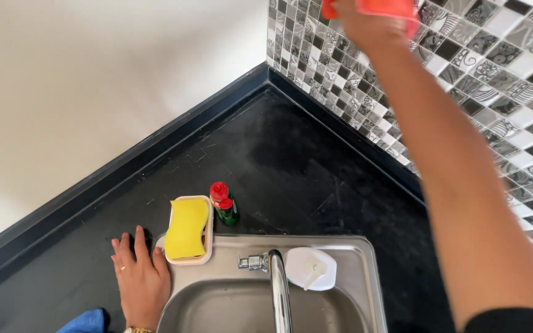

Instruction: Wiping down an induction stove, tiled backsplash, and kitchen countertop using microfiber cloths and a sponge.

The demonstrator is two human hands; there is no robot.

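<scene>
My right hand (365, 24) reaches up to the mosaic tile wall (495, 74) and presses an orange-red cloth (384, 8) against it at the top of the view. My left hand (140, 274) lies flat, fingers apart, on the black countertop (291, 166) beside the steel sink (353, 265). It holds nothing and wears a ring and a gold wristband. Right next to its fingers sits a yellow sponge (186, 228) in a cream holder.
A small green bottle with a red cap (223, 203) stands behind the sink. A chrome tap (276, 277) and a white container (311, 268) sit on the sink rim. A plain pale wall (94, 80) meets the tiles at the corner.
</scene>
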